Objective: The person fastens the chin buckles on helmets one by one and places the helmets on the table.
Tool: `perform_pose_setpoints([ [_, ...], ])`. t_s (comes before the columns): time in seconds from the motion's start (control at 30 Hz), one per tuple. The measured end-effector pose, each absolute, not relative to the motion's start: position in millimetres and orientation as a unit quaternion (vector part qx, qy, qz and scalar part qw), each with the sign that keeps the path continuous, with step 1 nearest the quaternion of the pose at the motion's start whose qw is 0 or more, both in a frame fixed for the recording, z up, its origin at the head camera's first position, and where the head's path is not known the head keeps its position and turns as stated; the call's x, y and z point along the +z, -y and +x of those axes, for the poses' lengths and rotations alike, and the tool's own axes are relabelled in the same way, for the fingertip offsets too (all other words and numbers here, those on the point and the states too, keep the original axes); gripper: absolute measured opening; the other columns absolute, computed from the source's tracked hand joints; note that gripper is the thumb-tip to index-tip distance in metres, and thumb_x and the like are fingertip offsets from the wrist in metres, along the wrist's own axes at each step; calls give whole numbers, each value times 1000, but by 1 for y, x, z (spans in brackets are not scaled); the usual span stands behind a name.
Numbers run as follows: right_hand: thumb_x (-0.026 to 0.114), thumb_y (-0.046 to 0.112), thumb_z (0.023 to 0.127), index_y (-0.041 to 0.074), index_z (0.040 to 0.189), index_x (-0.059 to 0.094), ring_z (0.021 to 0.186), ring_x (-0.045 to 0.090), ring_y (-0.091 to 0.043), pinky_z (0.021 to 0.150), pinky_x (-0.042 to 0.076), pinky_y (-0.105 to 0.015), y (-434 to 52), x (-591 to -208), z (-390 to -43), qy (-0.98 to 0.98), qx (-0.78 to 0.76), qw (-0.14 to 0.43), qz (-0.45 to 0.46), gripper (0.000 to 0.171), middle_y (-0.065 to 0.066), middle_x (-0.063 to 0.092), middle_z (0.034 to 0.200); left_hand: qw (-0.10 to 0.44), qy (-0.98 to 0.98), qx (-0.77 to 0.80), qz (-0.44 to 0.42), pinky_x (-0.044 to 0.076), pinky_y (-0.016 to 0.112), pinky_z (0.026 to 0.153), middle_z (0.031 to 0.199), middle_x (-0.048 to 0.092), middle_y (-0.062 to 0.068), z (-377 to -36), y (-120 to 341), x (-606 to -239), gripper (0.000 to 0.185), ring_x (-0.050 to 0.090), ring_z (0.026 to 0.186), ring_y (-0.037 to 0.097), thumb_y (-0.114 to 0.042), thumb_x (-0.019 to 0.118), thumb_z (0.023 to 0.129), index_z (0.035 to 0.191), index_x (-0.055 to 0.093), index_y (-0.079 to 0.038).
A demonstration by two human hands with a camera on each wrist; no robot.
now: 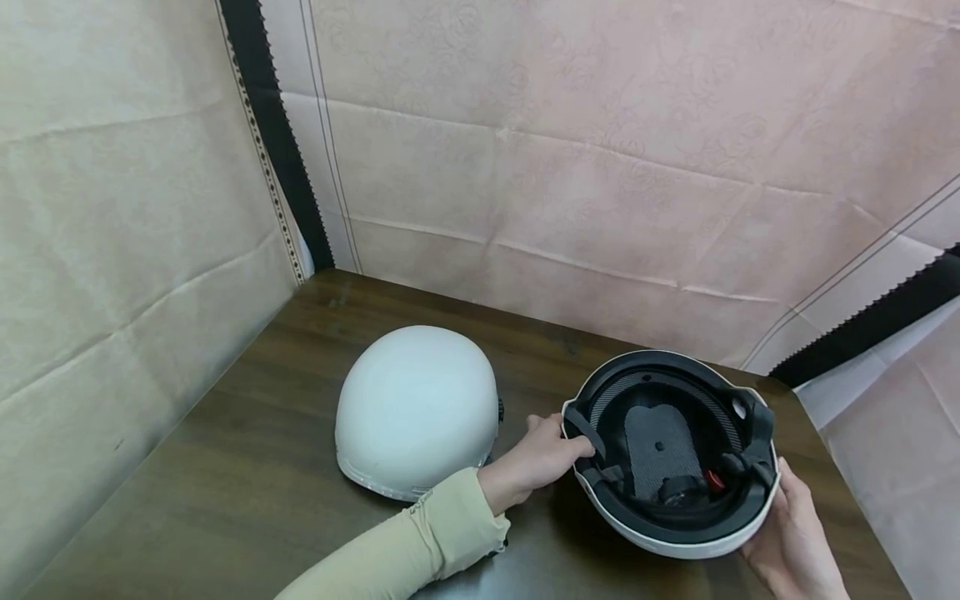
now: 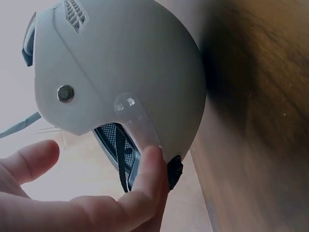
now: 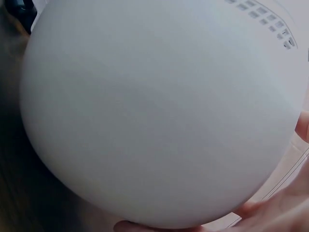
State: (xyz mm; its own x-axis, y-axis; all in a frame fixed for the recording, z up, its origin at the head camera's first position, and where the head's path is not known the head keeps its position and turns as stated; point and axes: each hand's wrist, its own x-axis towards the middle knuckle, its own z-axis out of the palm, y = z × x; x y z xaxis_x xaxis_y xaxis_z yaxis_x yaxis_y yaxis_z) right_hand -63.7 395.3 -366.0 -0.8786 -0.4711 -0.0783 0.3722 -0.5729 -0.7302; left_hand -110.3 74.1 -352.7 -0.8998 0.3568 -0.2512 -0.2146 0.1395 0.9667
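Note:
A white helmet [image 1: 686,548] with a black padded lining is tipped so that its opening faces up, toward the head camera. My left hand [image 1: 542,460] holds its left rim by the dark strap, thumb over the edge. In the left wrist view, the index finger touches a clear piece on the shell [image 2: 140,63]. On the other side my right hand [image 1: 793,533] grips the helmet from outside and below. Its fingers curve around the smooth dome [image 3: 154,116] in the right wrist view. A red buckle part [image 1: 714,480] shows inside.
A second white helmet [image 1: 416,408] sits dome-up on the dark wooden table [image 1: 225,467], left of the held one and close to my left forearm. Pale patterned cloth [image 1: 562,167] hangs behind the table and along both sides.

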Motion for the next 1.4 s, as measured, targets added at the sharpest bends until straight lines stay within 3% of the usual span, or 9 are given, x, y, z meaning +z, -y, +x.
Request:
perform_pose_setpoints([
  [0.1,10,47,101,25,135,51,113,52,-19,90,39,-49,-395,-366,-64,-401,-884,230,-63,57,3,54,129,226,-726,647,53,34,47,90,122,30,15,-111,-74,-352,33,38,105,29,-24,63,84,110,56,-4],
  [0.27,15,48,101,19,122,58,103,55,-17,86,40,-47,-391,-365,-62,-422,-880,213,-32,56,0,57,118,224,-735,637,61,29,51,98,132,28,15,-109,-75,-352,62,35,114,31,-24,62,84,136,40,1],
  [0.4,21,51,100,20,111,60,94,54,-16,82,41,-44,-389,-363,-61,-448,-871,200,8,51,2,56,110,211,-729,648,70,29,50,94,121,33,10,-108,-77,-352,51,35,108,28,-20,63,83,126,42,-3],
  [0.63,13,51,100,17,125,58,108,53,-20,92,39,-46,-395,-363,-61,-422,-872,246,-21,61,-1,57,121,210,-743,630,79,31,50,93,120,35,10,-109,-76,-353,50,37,106,28,-21,62,84,128,44,-4],
  [0.83,13,55,98,24,126,55,112,51,-19,92,39,-48,-399,-363,-63,-432,-862,267,-11,60,3,56,122,219,-747,624,66,33,48,88,114,31,12,-109,-75,-352,39,37,101,30,-23,63,82,116,52,-7],
  [0.93,10,61,95,35,146,25,115,50,-19,93,37,-50,-399,-364,-63,-419,-861,287,-16,59,7,50,126,217,-746,626,65,34,47,86,112,33,12,-110,-75,-353,31,36,100,28,-23,63,83,109,55,-8],
  [1.07,9,60,95,38,148,-7,115,49,-18,93,36,-52,-398,-365,-62,-412,-865,283,-27,60,8,43,130,228,-738,631,73,36,39,79,101,43,10,-110,-75,-354,26,41,92,25,-21,61,85,106,54,-8],
  [1.2,9,56,96,39,148,18,112,50,-14,89,37,-53,-399,-365,-61,-430,-863,261,-35,55,11,50,126,247,-724,640,71,35,34,71,85,51,8,-109,-75,-354,23,46,81,22,-21,59,87,105,54,-7],
  [1.4,6,54,97,47,146,-6,113,51,-13,89,38,-52,-400,-365,-62,-409,-874,256,-58,51,11,52,127,245,-719,647,60,34,33,67,79,52,6,-109,-76,-357,19,46,75,21,-19,59,86,101,55,-6],
])
